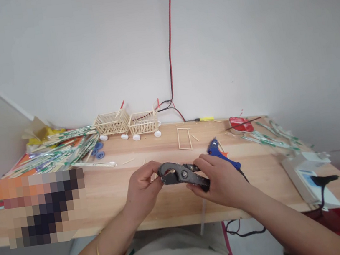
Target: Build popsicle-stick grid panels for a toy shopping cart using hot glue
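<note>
My right hand is wrapped round the handles of dark, worn pruning shears, held above the front of the wooden table. Their curved jaws point left, and a small pale bit shows between them. At the jaw end, the thumb and fingers of my left hand are pinched together; what they hold is hidden. Just beyond my right hand lies a blue glue gun. A rectangular frame of thin sticks rests flat farther back, with a short loose stick beside it.
Two small stick-built carts on white wheels stand by the wall. Wrapped sticks and blue discs lie left. A red tray, empty wrappers and a white box are right. A red-and-black cable hangs down the wall.
</note>
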Demonstrator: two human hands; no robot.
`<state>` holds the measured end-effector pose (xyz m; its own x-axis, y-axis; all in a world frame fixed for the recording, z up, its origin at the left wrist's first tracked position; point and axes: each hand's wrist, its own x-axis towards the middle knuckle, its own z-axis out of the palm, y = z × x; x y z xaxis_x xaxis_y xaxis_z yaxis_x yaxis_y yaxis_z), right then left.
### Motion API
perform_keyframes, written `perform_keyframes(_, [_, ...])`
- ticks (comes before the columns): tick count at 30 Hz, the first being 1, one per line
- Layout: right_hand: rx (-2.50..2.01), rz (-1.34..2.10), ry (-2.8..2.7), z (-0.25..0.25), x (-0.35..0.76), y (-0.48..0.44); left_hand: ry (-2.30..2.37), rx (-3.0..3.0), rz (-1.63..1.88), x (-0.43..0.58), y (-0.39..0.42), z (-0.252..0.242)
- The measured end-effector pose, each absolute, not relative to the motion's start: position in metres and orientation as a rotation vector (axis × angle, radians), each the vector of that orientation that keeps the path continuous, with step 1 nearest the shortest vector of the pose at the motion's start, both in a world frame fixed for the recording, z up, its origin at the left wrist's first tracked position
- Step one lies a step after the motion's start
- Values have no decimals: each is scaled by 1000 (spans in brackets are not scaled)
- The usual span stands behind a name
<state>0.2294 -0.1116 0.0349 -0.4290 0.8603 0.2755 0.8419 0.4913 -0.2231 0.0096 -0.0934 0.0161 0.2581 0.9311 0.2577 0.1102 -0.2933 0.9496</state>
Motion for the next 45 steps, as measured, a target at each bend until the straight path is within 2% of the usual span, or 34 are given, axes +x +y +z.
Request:
perform_keyframes(14, [-1481, 37, -2444, 35, 229, -109, 951, 1628, 1170, 11, -95, 17])
perform_keyframes(36, [-1465, 329, -2463, 39, 236, -110, 976, 1811, 1047, 6, -95, 12])
perform_keyframes(45, [-1461, 278, -2472, 40, 236, -110, 947, 1969, 1065, 7, -95, 15])
